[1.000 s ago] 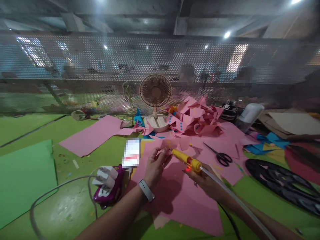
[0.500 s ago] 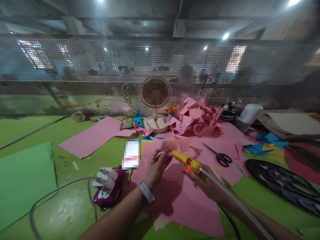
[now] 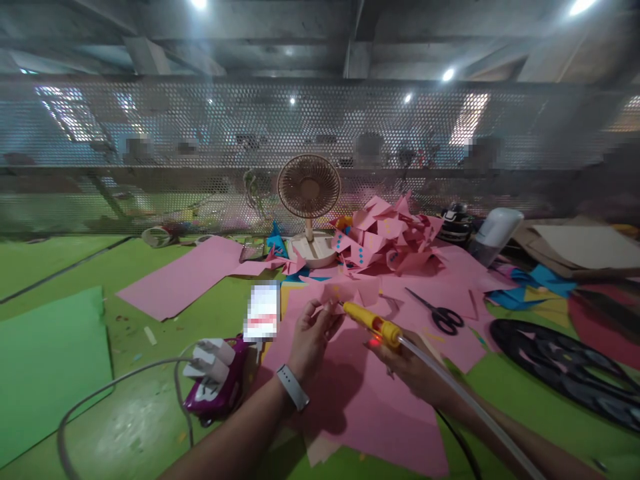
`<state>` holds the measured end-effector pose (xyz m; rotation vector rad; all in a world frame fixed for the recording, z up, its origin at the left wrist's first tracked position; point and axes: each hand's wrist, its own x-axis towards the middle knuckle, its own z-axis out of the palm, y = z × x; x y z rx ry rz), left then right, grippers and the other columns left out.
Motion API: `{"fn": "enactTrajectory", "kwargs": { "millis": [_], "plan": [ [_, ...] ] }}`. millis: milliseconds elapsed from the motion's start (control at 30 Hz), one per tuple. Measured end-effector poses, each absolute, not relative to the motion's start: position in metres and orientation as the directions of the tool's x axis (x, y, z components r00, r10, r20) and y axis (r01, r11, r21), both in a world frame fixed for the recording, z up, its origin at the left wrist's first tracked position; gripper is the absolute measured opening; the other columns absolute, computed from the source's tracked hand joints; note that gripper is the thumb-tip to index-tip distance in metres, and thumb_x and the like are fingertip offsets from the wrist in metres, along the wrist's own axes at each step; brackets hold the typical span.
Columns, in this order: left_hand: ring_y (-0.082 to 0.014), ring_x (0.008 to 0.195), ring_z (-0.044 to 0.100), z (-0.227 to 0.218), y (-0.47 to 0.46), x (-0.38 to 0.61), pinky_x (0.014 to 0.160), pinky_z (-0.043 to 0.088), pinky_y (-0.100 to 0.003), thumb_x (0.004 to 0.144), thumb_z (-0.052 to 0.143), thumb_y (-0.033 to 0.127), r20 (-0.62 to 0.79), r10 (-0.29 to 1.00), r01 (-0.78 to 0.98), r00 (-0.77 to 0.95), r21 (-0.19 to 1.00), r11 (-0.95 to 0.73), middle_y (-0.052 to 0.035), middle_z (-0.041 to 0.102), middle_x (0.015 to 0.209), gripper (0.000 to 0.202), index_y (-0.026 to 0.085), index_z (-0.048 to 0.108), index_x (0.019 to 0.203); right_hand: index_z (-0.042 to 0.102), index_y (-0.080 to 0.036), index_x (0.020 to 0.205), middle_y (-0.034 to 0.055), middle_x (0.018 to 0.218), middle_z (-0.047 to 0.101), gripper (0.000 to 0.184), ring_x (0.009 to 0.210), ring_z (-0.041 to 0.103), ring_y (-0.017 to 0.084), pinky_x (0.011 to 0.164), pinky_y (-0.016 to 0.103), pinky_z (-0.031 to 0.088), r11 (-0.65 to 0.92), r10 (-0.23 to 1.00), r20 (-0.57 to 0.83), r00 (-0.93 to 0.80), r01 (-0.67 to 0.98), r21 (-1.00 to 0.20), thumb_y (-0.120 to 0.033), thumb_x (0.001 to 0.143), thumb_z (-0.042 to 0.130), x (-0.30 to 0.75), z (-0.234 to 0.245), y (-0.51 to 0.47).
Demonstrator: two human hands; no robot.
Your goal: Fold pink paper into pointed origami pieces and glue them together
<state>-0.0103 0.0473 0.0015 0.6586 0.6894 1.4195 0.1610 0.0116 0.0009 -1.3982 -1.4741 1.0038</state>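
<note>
My right hand is wrapped round a yellow hot glue gun with a red light glowing near its grip. A long clear glue stick runs out of the gun's back end across my forearm. The nozzle points left, close to the fingertips of my left hand. Those fingers are pinched at the lower edge of a folded pink paper piece; the exact spot they grip is partly hidden. Large pink paper sheets lie under both hands.
Black scissors and a black reel lie at right. Left are a phone, a purple power strip with white plugs, and a grey cable. Behind stand a fan and a pile of folded pink paper.
The head view has shifted very slightly. Both hands, the glue gun and the pink paper piece keep nearly the same positions.
</note>
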Motion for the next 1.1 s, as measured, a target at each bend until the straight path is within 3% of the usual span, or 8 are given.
{"fn": "enactTrajectory", "kwargs": {
  "millis": [133, 267, 433, 867, 1100],
  "plan": [
    [-0.0125, 0.082, 0.065, 0.002, 0.047, -0.010, 0.093, 0.044, -0.035, 0.074, 0.069, 0.024, -0.030, 0.999, -0.648, 0.031, 0.760, 0.043, -0.0027, 0.069, 0.086, 0.022, 0.018, 0.052, 0.087, 0.055, -0.018, 0.079, -0.0044, 0.047, 0.048, 0.040, 0.038, 0.046, 0.010, 0.033, 0.018, 0.034, -0.017, 0.999, -0.027, -0.025, 0.333, -0.943, -0.055, 0.065, 0.063, 0.162, 0.002, 0.012],
    [-0.0121, 0.082, 0.064, 0.002, 0.048, -0.010, 0.094, 0.044, -0.034, 0.074, 0.068, 0.024, -0.029, 0.999, -0.640, 0.034, 0.767, 0.044, -0.0024, 0.069, 0.086, 0.021, 0.018, 0.052, 0.087, 0.054, -0.018, 0.074, -0.0050, 0.046, 0.046, 0.039, 0.037, 0.045, 0.009, 0.033, 0.017, 0.035, 0.000, 0.999, -0.015, -0.036, 0.372, -0.928, -0.055, 0.066, 0.062, 0.159, 0.010, 0.010],
    [-0.0128, 0.083, 0.065, 0.002, 0.047, -0.010, 0.094, 0.044, -0.034, 0.073, 0.069, 0.025, -0.037, 0.999, -0.642, 0.030, 0.765, 0.048, -0.0028, 0.069, 0.085, 0.023, 0.018, 0.052, 0.085, 0.057, -0.018, 0.082, -0.0049, 0.047, 0.048, 0.043, 0.035, 0.045, 0.009, 0.029, 0.017, 0.030, -0.040, 0.998, -0.053, -0.024, 0.390, -0.920, -0.059, 0.066, 0.059, 0.161, 0.010, 0.010],
    [-0.0134, 0.082, 0.065, 0.001, 0.048, -0.011, 0.094, 0.043, -0.036, 0.069, 0.072, 0.026, -0.050, 0.998, -0.653, 0.039, 0.754, 0.063, -0.0017, 0.069, 0.083, 0.026, 0.019, 0.052, 0.085, 0.053, -0.018, 0.077, -0.0051, 0.049, 0.049, 0.040, 0.033, 0.038, 0.006, 0.028, 0.015, 0.028, -0.007, 0.989, -0.056, -0.135, 0.337, -0.941, -0.057, 0.070, 0.056, 0.161, 0.017, 0.008],
    [-0.0126, 0.080, 0.065, 0.002, 0.047, -0.011, 0.093, 0.045, -0.034, 0.068, 0.073, 0.025, -0.067, 0.997, -0.649, 0.030, 0.758, 0.070, -0.0015, 0.069, 0.081, 0.027, 0.018, 0.052, 0.084, 0.056, -0.017, 0.085, -0.0035, 0.051, 0.051, 0.040, 0.035, 0.043, 0.008, 0.028, 0.016, 0.029, -0.055, 0.996, -0.081, -0.042, 0.438, -0.897, -0.054, 0.070, 0.058, 0.164, 0.020, 0.005]
  ]
}}
